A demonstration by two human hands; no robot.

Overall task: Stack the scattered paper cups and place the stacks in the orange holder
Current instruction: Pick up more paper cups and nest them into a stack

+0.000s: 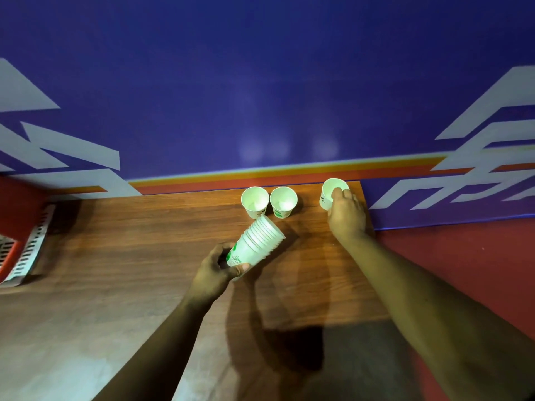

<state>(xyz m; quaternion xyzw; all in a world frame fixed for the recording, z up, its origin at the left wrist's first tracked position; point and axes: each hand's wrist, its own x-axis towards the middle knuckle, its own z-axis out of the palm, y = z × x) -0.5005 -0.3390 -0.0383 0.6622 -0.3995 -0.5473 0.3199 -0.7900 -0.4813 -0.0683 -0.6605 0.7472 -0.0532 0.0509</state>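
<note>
Woodgrain table (144, 241), nested paper cups (257, 240), left hand (215, 270)

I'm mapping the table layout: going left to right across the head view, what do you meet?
The orange holder → left hand gripping the cup stack → first loose cup → second loose cup → far cup, gripped by the right hand.

Dim light, dark shadows across the table (130, 241), soft focus, wide-angle bending at edges, faint glare on wall (260, 149)
</note>
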